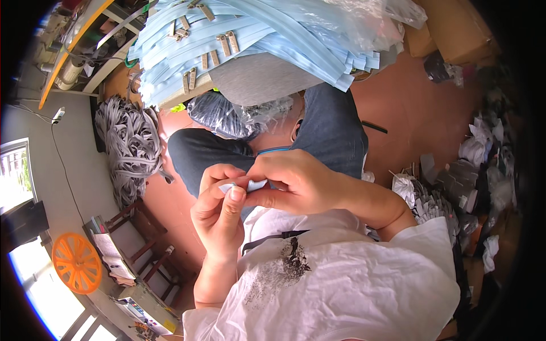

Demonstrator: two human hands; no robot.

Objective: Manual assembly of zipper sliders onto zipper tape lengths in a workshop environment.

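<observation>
My left hand (219,213) and my right hand (296,182) meet in front of my chest, over my lap. Between their fingertips they pinch a small pale blue strip of zipper tape (245,185); only its short end shows between thumb and fingers. A big pile of light blue zipper tapes (239,34) with metal pull tabs lies on a grey board (261,79) ahead of my knees. A clear plastic bag (227,116) with dark contents rests on my jeans just below that board.
A heap of grey tapes (131,145) lies on the red floor at left. An orange spool (77,262) and a wooden stool (153,250) stand lower left. Cardboard boxes (455,28) sit upper right; white scraps and grey zipper pieces (449,187) litter the right side.
</observation>
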